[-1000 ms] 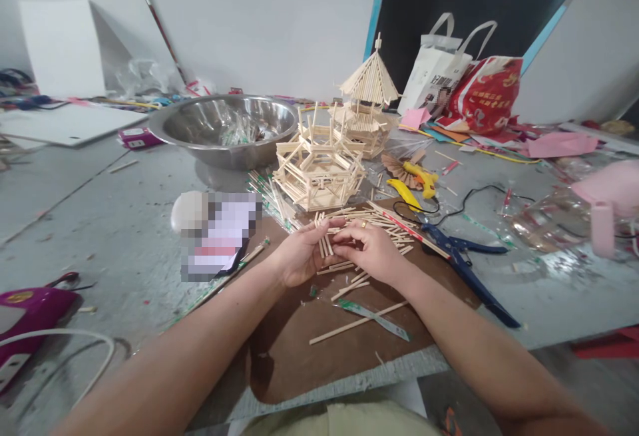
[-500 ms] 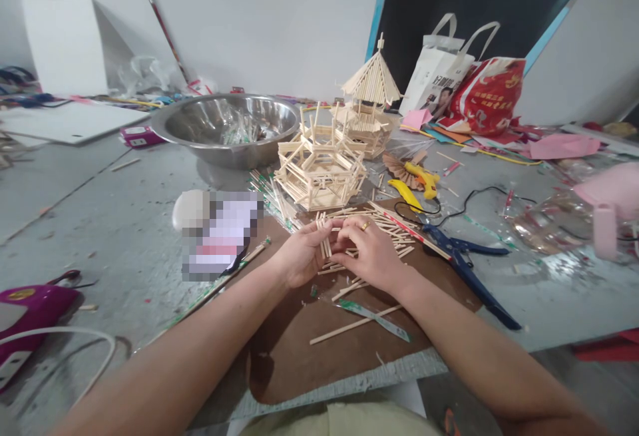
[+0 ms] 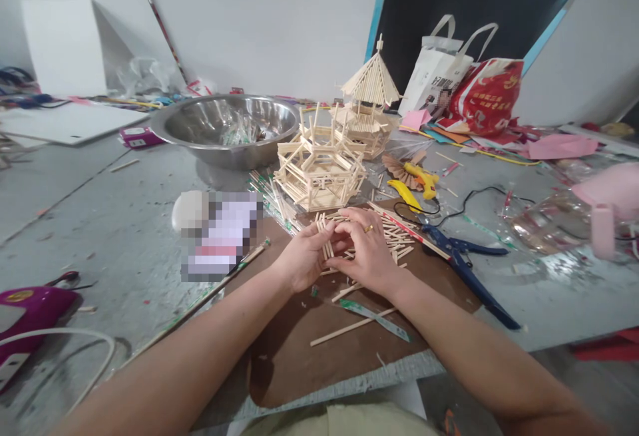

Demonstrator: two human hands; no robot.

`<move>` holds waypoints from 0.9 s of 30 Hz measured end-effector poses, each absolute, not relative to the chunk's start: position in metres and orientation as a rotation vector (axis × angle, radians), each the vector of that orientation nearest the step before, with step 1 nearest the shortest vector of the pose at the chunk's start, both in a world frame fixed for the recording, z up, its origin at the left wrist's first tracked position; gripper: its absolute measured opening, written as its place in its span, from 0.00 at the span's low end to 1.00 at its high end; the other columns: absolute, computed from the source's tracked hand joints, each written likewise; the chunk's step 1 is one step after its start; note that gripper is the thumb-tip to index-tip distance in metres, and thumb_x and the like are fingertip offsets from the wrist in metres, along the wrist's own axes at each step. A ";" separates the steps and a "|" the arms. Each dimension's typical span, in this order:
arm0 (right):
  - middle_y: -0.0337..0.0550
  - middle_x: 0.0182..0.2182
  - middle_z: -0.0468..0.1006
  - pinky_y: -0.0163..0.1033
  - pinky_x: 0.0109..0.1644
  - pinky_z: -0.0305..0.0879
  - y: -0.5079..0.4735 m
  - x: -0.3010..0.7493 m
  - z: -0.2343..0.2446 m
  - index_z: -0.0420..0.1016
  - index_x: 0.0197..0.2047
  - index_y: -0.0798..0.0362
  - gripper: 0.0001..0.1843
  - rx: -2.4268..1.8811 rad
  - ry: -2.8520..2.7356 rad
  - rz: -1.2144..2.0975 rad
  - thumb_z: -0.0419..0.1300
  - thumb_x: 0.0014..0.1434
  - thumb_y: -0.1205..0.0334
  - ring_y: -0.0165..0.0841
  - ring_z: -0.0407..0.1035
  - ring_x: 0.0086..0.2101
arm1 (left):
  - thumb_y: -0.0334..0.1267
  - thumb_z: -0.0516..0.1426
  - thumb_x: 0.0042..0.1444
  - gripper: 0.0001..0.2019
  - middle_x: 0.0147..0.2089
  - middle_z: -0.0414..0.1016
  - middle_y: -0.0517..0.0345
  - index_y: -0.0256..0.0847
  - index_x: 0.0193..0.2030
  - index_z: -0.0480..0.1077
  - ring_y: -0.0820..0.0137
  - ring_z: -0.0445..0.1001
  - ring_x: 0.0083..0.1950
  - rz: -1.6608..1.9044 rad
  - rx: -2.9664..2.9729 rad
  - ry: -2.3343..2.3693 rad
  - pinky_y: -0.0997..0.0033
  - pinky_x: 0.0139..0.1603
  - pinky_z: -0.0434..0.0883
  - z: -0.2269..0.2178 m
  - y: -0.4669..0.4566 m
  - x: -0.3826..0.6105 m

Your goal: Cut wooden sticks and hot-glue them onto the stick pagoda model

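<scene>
My left hand is closed around a small bundle of short wooden sticks, held upright side by side between thumb and fingers. My right hand, with a ring on one finger, curls against the bundle from the right. Its thumb is at the lower ends and its forefinger near the upper ends. Under and behind the hands lies a pile of cut sticks on a brown mat. Just beyond stands a six-sided stick frame, open at the top.
Behind the frame is a stick pavilion with a pointed roof. A steel basin stands at back left. To the right lie blue-handled cutters and a yellow glue gun. A blurred-out phone lies left.
My right hand has turned slightly and its fingers have closed in on the bundle's ends. My left hand keeps its hold, almost unmoved.
</scene>
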State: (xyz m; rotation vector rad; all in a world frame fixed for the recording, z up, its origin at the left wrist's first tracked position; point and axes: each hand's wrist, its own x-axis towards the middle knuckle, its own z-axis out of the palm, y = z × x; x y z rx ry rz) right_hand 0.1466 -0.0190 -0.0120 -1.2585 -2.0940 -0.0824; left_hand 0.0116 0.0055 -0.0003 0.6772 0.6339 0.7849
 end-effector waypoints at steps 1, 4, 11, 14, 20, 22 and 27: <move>0.50 0.47 0.63 0.49 0.54 0.41 -0.020 0.146 -0.013 0.61 0.40 0.53 0.23 -1.271 -2.073 -0.083 0.55 0.45 0.47 0.39 0.52 0.50 | 0.35 0.54 0.49 0.07 0.29 0.71 0.55 0.36 0.35 0.65 0.71 0.72 0.29 0.791 0.684 0.638 0.81 0.18 0.64 0.000 0.005 0.012; 0.51 0.47 0.63 0.50 0.54 0.41 -0.021 0.142 -0.013 0.61 0.39 0.53 0.23 -1.299 -2.031 -0.075 0.55 0.44 0.46 0.40 0.53 0.50 | 0.35 0.53 0.50 0.06 0.28 0.71 0.55 0.35 0.34 0.65 0.71 0.72 0.28 0.786 0.699 0.639 0.79 0.19 0.65 0.002 0.003 0.013; 0.47 0.43 0.68 0.42 0.48 0.53 -0.012 0.171 0.007 0.66 0.35 0.52 0.14 -1.219 -2.111 0.090 0.55 0.48 0.51 0.36 0.59 0.45 | 0.32 0.50 0.52 0.06 0.29 0.72 0.50 0.32 0.30 0.65 0.70 0.72 0.29 0.782 0.714 0.690 0.72 0.30 0.69 0.003 0.008 0.009; 0.42 0.30 0.72 0.36 0.37 0.58 -0.006 0.207 0.016 0.68 0.32 0.52 0.11 -1.498 -2.030 0.186 0.49 0.54 0.56 0.31 0.65 0.33 | 0.34 0.50 0.52 0.06 0.31 0.72 0.50 0.33 0.30 0.64 0.72 0.72 0.28 0.781 0.755 0.743 0.70 0.32 0.69 0.004 0.012 0.005; 0.39 0.27 0.74 0.33 0.30 0.54 0.002 0.243 0.013 0.71 0.28 0.50 0.08 -1.987 -2.199 0.418 0.52 0.50 0.60 0.31 0.66 0.29 | 0.37 0.51 0.51 0.06 0.20 0.63 0.63 0.35 0.29 0.63 0.81 0.59 0.16 0.775 0.849 0.716 0.80 0.18 0.59 0.001 0.015 0.002; 0.38 0.28 0.74 0.32 0.29 0.53 0.003 0.239 0.010 0.71 0.29 0.48 0.07 -2.033 -2.251 0.461 0.53 0.49 0.60 0.30 0.65 0.29 | 0.38 0.51 0.51 0.06 0.18 0.58 0.66 0.36 0.29 0.63 0.83 0.54 0.14 0.757 0.842 0.709 0.81 0.15 0.55 0.001 0.015 0.001; 0.37 0.28 0.74 0.31 0.27 0.51 0.005 0.226 0.005 0.70 0.28 0.48 0.06 -2.097 -2.292 0.384 0.53 0.48 0.61 0.29 0.65 0.29 | 0.38 0.52 0.50 0.06 0.16 0.49 0.69 0.37 0.30 0.62 0.85 0.46 0.12 0.716 0.854 0.744 0.84 0.13 0.44 0.004 0.017 0.000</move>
